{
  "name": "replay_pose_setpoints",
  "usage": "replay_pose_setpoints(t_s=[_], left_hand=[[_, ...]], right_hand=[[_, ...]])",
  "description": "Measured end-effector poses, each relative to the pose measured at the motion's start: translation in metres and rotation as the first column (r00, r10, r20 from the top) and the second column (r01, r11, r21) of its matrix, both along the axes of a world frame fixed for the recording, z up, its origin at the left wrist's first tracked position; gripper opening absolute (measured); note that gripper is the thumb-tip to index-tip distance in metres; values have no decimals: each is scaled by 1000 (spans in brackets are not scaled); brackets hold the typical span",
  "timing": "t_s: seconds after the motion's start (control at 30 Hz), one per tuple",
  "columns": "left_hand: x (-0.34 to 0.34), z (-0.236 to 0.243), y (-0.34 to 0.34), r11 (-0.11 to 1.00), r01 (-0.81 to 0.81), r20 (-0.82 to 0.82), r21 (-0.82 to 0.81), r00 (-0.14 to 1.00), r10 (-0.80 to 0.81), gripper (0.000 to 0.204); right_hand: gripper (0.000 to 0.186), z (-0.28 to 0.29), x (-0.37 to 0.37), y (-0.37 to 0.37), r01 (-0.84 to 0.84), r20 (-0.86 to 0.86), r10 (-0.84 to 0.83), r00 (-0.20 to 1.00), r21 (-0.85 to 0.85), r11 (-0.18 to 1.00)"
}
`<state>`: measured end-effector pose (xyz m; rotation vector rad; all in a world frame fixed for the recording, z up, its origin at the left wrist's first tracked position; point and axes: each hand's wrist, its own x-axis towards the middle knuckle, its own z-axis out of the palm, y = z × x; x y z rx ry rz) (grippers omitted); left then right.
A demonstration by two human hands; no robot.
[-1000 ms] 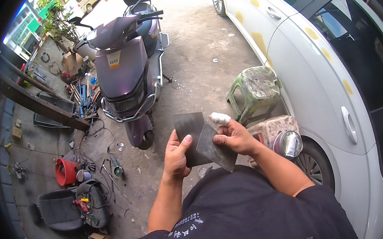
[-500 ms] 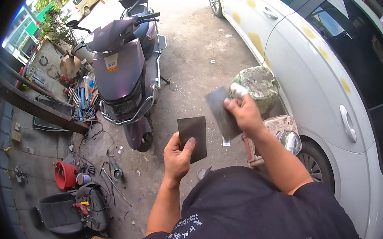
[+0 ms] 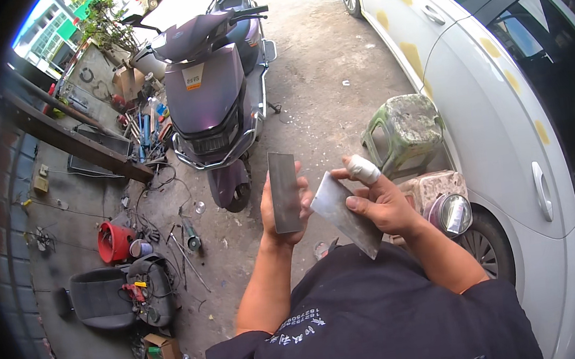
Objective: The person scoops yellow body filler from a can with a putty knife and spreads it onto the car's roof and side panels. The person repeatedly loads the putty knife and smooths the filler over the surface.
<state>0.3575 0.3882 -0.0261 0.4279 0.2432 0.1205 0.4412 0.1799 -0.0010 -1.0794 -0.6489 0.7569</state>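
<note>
My left hand (image 3: 280, 240) grips a thin dark grey rectangular plate (image 3: 284, 187) held upright, fingertips showing at its right side. Just right of it, my right hand (image 3: 392, 207) pinches a second grey metal plate (image 3: 348, 219), tilted with a corner pointing down, its top catching light. A white wrap (image 3: 363, 170) covers one finger of my right hand. Both plates are in front of my dark T-shirt, close together. Beyond my right hand stand a stained green plastic stool (image 3: 407, 121) and a dirty pale block (image 3: 428, 184) with a round tin (image 3: 454, 214) on it.
A purple scooter (image 3: 205, 100) stands ahead. A white car (image 3: 515, 141) with yellowish patches runs along the right. At left are a wooden beam (image 3: 80, 142), piled tools (image 3: 149, 127), a red bucket (image 3: 113, 240), a detached car seat (image 3: 100, 297), cables and a cardboard box (image 3: 166, 353).
The plates, together a second ago, were parted and are now close again. My right hand swung up and right, then came back left and down. My left hand has risen and turned its plate.
</note>
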Motion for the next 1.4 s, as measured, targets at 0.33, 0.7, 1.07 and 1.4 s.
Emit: replay_pose_setpoints(t_s=[0.33,0.7,1.07,1.4], left_hand=[[6,16,-6,984,123,-151,129,983,-103,56],[-4,25,-6,981,54,-168,185,986,-23,58],[-9,26,-13,980,76,-237,182,971,-31,53],[-12,26,-2,997,46,258,70,964,-62,64]], right_hand=[[49,18,-35,27,-93,4,94,996,-137,986],[39,50,-36,39,-92,24,101,995,-247,965],[36,52,-20,49,184,76,-170,982,-239,954],[44,-6,9,7,307,210,-298,931,-13,952]])
